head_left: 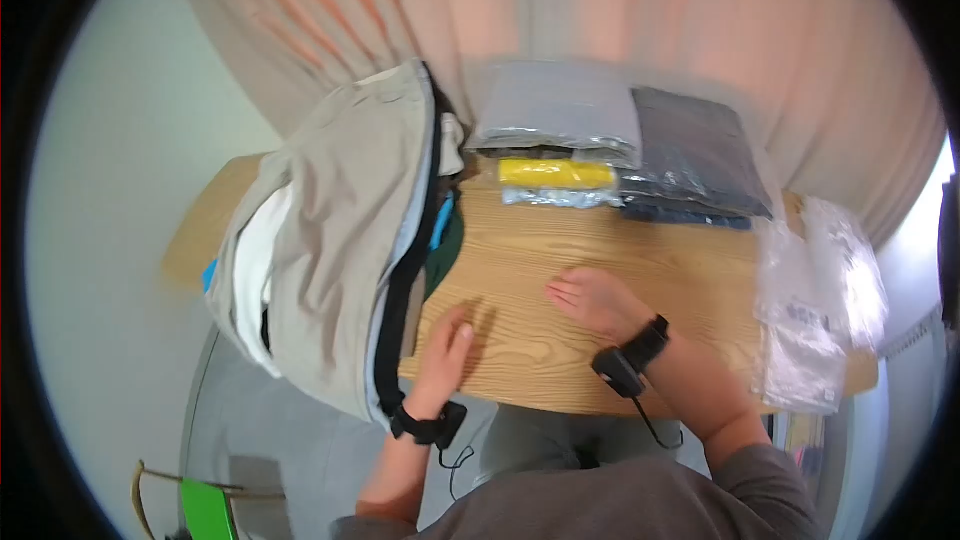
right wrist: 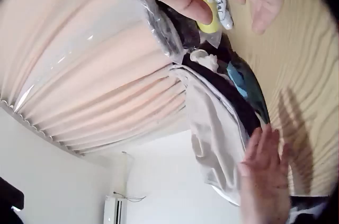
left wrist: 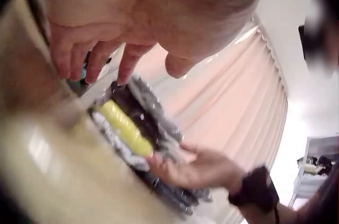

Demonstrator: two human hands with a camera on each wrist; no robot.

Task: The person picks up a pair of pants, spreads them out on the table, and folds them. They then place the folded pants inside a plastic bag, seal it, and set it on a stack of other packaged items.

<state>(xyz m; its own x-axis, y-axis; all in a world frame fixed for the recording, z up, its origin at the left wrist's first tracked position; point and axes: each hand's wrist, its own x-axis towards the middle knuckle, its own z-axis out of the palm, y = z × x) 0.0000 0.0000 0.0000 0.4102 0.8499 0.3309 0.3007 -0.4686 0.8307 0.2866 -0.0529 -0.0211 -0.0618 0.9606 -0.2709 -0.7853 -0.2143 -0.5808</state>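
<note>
My left hand (head_left: 443, 360) is over the front of the wooden table, beside a heap of clothes, with its fingers extended and nothing in them. To the right, my right hand (head_left: 600, 302) hovers over the middle of the tabletop, fingers loosely bent and holding nothing. Beige trousers (head_left: 335, 200) lie on top of the heap, which hangs over the front table edge. Under them show a black garment (head_left: 400, 320), a white one (head_left: 262, 250) and a dark green one (head_left: 447, 252). In the right wrist view, the left hand (right wrist: 266, 176) overlaps the edge of the heap.
Folded clothes in clear plastic stand at the back: a grey pack (head_left: 560, 110), a dark grey pack (head_left: 695, 150) and a yellow roll (head_left: 556, 174). Clear plastic bags (head_left: 800, 365) lie along the right edge. Curtains (head_left: 690, 10) hang behind the wooden table (head_left: 510, 360). A green chair (head_left: 208, 510) stands lower left.
</note>
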